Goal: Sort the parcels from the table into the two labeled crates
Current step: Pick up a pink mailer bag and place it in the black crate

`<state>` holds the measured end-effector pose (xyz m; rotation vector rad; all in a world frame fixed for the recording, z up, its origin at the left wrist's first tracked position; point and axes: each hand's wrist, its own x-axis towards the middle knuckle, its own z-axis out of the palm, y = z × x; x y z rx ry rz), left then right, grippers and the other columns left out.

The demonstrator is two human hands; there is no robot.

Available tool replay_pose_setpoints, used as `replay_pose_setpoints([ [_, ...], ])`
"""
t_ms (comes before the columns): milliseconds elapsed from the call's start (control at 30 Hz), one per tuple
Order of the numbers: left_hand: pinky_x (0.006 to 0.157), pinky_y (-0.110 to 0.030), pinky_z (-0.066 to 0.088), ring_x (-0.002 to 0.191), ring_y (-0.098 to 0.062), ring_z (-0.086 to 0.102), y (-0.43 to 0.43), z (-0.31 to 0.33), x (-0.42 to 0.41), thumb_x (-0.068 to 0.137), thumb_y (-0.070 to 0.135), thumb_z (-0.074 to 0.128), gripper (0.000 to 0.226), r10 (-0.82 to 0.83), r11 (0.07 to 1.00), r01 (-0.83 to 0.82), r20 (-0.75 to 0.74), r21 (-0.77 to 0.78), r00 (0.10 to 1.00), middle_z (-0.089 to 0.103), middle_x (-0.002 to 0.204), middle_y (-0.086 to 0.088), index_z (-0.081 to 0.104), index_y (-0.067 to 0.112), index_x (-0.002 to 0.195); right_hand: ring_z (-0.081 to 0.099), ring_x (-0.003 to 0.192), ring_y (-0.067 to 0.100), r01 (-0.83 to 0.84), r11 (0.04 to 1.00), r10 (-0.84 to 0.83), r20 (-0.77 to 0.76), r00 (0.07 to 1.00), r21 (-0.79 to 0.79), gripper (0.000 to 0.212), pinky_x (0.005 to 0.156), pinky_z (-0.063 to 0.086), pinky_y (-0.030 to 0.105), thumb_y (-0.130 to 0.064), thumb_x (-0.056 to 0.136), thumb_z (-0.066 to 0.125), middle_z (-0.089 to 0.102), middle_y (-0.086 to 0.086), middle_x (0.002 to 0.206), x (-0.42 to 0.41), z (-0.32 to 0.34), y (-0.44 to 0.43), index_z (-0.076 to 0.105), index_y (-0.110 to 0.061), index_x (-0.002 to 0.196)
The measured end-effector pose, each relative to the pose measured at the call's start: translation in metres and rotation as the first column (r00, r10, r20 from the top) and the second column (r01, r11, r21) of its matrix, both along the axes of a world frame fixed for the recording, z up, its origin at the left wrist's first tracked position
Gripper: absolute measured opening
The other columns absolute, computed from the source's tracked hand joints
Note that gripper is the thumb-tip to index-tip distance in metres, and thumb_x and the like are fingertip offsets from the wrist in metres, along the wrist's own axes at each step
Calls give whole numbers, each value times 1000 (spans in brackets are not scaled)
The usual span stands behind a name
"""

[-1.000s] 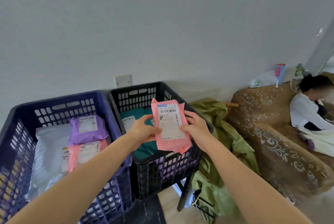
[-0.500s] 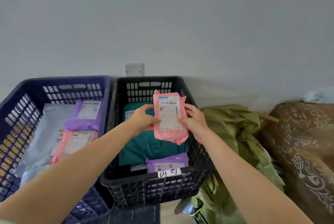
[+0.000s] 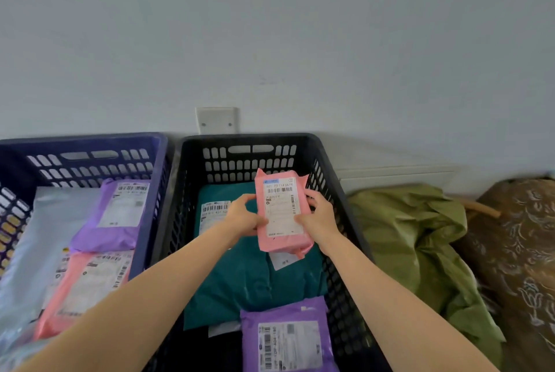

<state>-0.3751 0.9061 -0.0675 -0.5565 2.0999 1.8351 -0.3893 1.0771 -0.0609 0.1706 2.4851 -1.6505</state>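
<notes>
Pink plastic mailer parcel (image 3: 282, 212) with a white label, gripped at its side edges by the left hand (image 3: 243, 217) and right hand (image 3: 319, 215), has come lower over the black slatted plastic crate (image 3: 249, 140), above a teal mailer (image 3: 240, 275); crate apparently chosen; release likely next.

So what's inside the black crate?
In the black crate lie a teal parcel and, nearer, a purple parcel. The left hand and right hand hold a pink parcel above the teal one. Whatever lies beneath them is covered.
</notes>
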Motion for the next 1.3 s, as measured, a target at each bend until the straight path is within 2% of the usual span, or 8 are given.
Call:
replay_pose_setpoints([
  [233,77,-40,58,98,-30,66,6,-38,-33,83,-11,63,67,29,999,-29,24,-31,999,65,109,-20,38,14,141,50,79,-4,60,989,-60,-2,998,135,51,49,39,7,7,89,56,58,-5,116,-30,-31,-9,51,-21,131],
  [433,66,-33,57,82,-22,67,3,-57,-57,82,-10,66,63,61,998,-61,31,-19,998,67,91,-14,45,12,137,52,101,10,95,981,-95,-8,995,168,45,61,42,10,6,90,54,58,1,122,-52,-48,-16,55,-17,129],
  [567,81,-45,58,89,-27,68,5,-67,-68,81,-9,68,63,88,996,-88,19,-21,996,66,92,-13,47,13,136,53,117,18,112,968,-106,-41,994,223,47,74,49,18,5,92,50,54,3,130,-63,-54,-17,52,-16,134],
  [733,77,-34,55,91,-22,65,12,-76,-68,82,1,70,60,15,974,-39,-108,-223,994,65,90,-4,47,16,135,32,139,20,-73,885,141,-116,983,461,43,98,37,10,-6,99,42,36,1,145,-62,-65,-16,42,-14,142],
  [800,77,-26,50,101,-22,61,14,-77,-64,84,7,68,57,-69,927,-15,-211,-375,975,60,104,-2,47,17,135,12,148,22,-147,779,251,-89,964,610,50,120,21,32,-13,101,40,17,7,159,-58,-71,-16,28,-8,150],
  [933,116,-39,24,146,-23,17,13,-88,-59,97,25,50,59,-407,705,106,-278,-701,870,20,159,-5,27,19,151,-5,150,17,-196,652,316,-27,948,732,64,121,-4,31,-32,104,34,-5,6,163,-53,-81,-16,3,-8,155],
  [1033,119,-33,-4,149,-18,-7,15,-98,-61,103,38,27,59,-581,511,227,-139,-829,802,-5,162,-3,5,19,155,-9,149,15,-238,662,299,40,953,711,68,120,-5,30,-37,104,30,-12,5,163,-53,-86,-14,-7,-10,154],
  [1300,121,-34,-5,149,-16,-10,15,-116,-67,103,45,12,59,-642,376,300,-13,-877,767,-12,161,-2,-6,19,154,-12,149,14,-310,713,291,136,947,629,69,122,-3,34,-40,104,28,-21,0,161,-53,-101,-13,-15,-16,153],
])
